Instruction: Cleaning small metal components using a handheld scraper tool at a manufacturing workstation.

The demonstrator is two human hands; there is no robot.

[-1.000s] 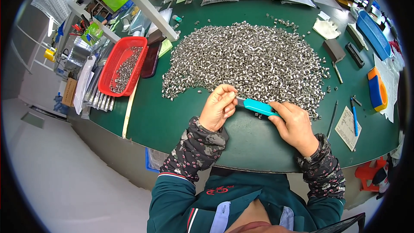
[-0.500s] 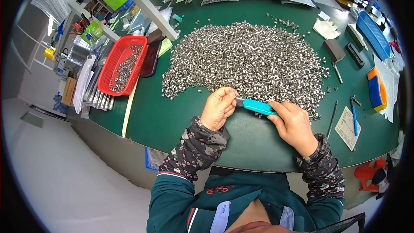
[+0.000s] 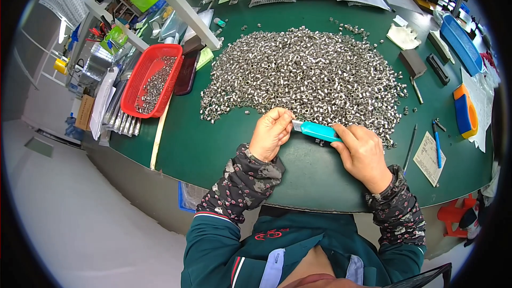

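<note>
My right hand is closed round the rear of a teal utility knife, with the bare metal blade pointing left. The blade's tip reaches the fingers of my left hand, which are pinched together. Whatever those fingers hold, if anything, is too small or too covered to make out. Just beyond both hands spreads a wide heap of small silvery metal rings on the green table. A few dark bits lie under the knife.
At the left stands a red basket partly filled with similar metal pieces. To the right lie a paper slip, a blue pen, a tape roll in a blue and orange holder and a dark block. A blue tray sits farther back.
My hands and the knife stay almost in place. At the far upper left, another person's hand has shifted a little.
</note>
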